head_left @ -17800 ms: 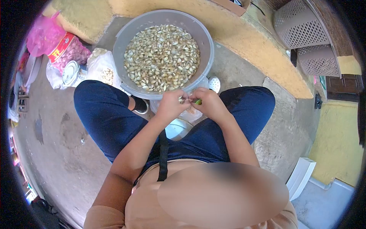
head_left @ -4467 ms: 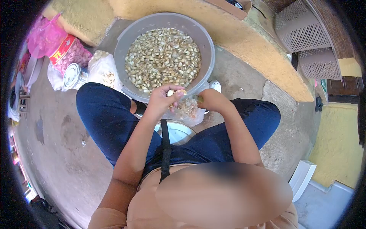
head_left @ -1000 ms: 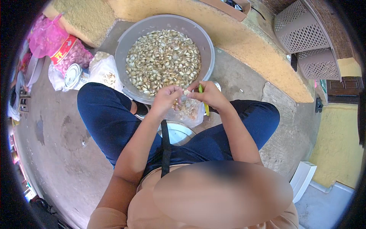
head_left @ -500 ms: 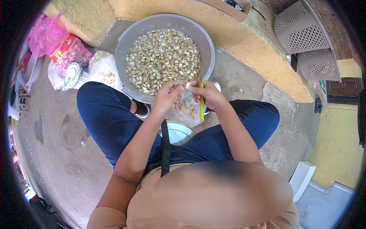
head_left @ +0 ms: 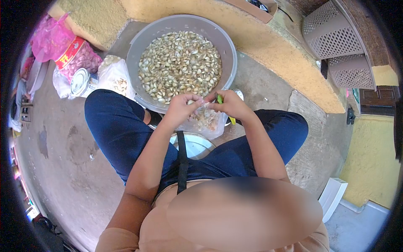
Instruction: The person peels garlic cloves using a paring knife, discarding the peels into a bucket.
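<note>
Garlic clove (head_left: 204, 102), small and pale, sits between the two hands in the head view, just over the near rim of the grey basin (head_left: 133, 50) and above a clear plastic bag (head_left: 210, 124). The left hand (head_left: 179, 110) has its grip pinched on the clove, thumb and fingertips pressed against it. Most of the clove is hidden by the fingers, so only a sliver shows. The right hand (head_left: 231, 105) meets it from the other side, its grip folded around a knife (head_left: 220, 99) with a green handle. A bit of green shows at the knuckles and another bit pokes out below the palm. The blade cannot be made out. The two hands touch at the fingertips.

The basin is wide and round and holds a heap of cloves (head_left: 180, 63) that covers its bottom. The plastic bag under the hands holds thin brownish peelings, and it lies between the person's knees, which are in dark blue trousers (head_left: 113, 122). A white round dish (head_left: 194, 146) lies lower still, partly under the left forearm.

To the left of the basin, on the concrete floor (head_left: 63, 159), stand a white bag (head_left: 112, 75), a tin can (head_left: 79, 82) on its side, a red net sack (head_left: 79, 59) and a pink bag (head_left: 46, 35), close together. A yellow ledge (head_left: 268, 46) curves behind the basin. Two lattice baskets (head_left: 331, 29) lie at the upper right, well apart from the hands.
</note>
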`<state>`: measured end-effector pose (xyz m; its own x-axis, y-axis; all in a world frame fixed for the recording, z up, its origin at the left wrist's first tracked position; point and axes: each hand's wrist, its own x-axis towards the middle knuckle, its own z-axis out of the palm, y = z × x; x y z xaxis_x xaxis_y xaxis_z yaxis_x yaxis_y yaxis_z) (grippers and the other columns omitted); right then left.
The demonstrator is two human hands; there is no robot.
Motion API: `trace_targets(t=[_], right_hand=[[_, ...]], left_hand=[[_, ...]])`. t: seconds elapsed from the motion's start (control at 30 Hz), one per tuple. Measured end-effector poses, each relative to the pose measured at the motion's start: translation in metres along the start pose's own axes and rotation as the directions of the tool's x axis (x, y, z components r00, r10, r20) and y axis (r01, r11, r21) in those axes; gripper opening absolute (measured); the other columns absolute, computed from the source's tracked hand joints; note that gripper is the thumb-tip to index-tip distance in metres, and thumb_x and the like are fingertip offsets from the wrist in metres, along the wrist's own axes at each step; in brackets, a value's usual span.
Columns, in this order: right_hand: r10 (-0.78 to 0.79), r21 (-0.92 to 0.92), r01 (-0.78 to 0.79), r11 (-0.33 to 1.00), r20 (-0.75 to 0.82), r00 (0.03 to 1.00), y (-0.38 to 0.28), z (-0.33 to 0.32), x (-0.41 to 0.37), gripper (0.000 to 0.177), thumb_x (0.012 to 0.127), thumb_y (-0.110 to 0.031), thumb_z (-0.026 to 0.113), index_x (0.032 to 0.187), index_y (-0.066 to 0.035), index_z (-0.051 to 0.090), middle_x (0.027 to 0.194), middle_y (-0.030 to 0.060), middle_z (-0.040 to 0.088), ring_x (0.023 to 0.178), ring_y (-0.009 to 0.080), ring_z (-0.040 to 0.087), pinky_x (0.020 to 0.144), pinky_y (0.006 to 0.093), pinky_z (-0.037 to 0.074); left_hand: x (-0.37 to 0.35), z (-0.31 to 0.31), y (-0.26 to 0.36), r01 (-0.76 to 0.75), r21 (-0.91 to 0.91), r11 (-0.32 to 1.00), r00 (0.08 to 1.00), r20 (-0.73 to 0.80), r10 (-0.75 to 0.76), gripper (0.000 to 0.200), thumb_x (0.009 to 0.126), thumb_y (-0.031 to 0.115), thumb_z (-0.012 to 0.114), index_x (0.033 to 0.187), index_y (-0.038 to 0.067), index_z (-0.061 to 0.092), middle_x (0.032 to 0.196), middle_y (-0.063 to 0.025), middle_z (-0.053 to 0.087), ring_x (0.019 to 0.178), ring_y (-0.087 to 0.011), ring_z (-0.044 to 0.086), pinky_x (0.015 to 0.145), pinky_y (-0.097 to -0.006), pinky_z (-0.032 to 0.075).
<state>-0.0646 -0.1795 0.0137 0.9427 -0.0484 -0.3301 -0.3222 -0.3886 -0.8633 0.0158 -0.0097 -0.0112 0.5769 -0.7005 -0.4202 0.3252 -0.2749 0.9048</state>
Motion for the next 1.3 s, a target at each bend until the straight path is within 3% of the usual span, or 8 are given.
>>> trace_targets(t=[0.07,0.23,0.47,0.63,0.93,1.3], right_hand=[[0.001,0.04,-0.001,0.999,0.007,1.0,0.0,-0.001,-0.001,0.022,0.071,-0.014,0.067,0.087,-0.002,0.061,0.068,0.0023,0.058,0.058,0.0076,0.051,0.053,0.0215,0.041],[0.076,0.291,-0.094,0.952,0.071,0.995,0.002,-0.001,-0.001,0.022,0.071,-0.013,0.067,0.087,0.0,0.06,0.067,0.0018,0.056,0.057,0.007,0.049,0.05,0.0211,0.039],[0.114,0.568,-0.136,0.811,0.075,0.991,0.009,0.002,0.001,0.021,0.072,-0.012,0.066,0.086,0.0,0.057,0.069,0.0024,0.056,0.055,0.0076,0.049,0.048,0.0203,0.038],[0.135,0.534,-0.176,0.827,0.116,0.984,0.013,0.003,0.004,0.019,0.073,-0.011,0.066,0.085,0.0,0.057,0.067,0.0012,0.054,0.053,0.007,0.048,0.047,0.0191,0.038],[0.119,0.606,-0.207,0.768,0.183,0.976,0.006,0.003,0.0,0.019,0.073,-0.01,0.065,0.086,0.001,0.057,0.064,0.0016,0.052,0.051,0.0075,0.047,0.046,0.019,0.037],[0.091,0.679,-0.257,0.688,0.27,0.959,0.008,0.003,-0.002,0.019,0.072,-0.011,0.065,0.085,0.001,0.057,0.066,0.0027,0.054,0.052,0.0081,0.048,0.047,0.0196,0.038]], left_hand=[[0.002,-0.001,-0.006,0.019,-0.054,0.998,0.999,0.031,-0.018,0.018,0.08,0.018,0.059,0.086,0.001,0.059,0.066,-0.0026,0.055,0.052,-0.0067,0.049,0.038,-0.0195,0.039],[-0.004,0.006,0.002,0.019,-0.227,0.974,0.996,0.088,0.002,0.019,0.084,0.019,0.053,0.09,0.001,0.055,0.064,-0.002,0.051,0.055,-0.0072,0.047,0.038,-0.019,0.037],[-0.008,0.009,0.008,-0.045,-0.183,0.982,0.999,-0.01,0.044,0.018,0.083,0.017,0.054,0.091,0.001,0.056,0.066,-0.0015,0.052,0.053,-0.0066,0.048,0.038,-0.019,0.037],[-0.008,0.007,0.005,-0.079,-0.04,0.996,0.994,-0.074,0.076,0.016,0.078,0.012,0.059,0.089,0.001,0.059,0.074,-0.002,0.058,0.052,-0.0051,0.05,0.038,-0.0181,0.039],[-0.007,0.004,0.003,-0.12,-0.046,0.992,0.993,-0.029,0.119,0.01,0.075,0.009,0.061,0.081,0.001,0.062,0.068,-0.0014,0.058,0.048,-0.0049,0.049,0.038,-0.0186,0.039],[-0.007,0.015,0.001,-0.129,0.046,0.991,0.986,-0.099,0.133,0.009,0.077,0.011,0.056,0.078,0.002,0.056,0.057,-0.0002,0.052,0.043,-0.0046,0.046,0.037,-0.0189,0.036]])
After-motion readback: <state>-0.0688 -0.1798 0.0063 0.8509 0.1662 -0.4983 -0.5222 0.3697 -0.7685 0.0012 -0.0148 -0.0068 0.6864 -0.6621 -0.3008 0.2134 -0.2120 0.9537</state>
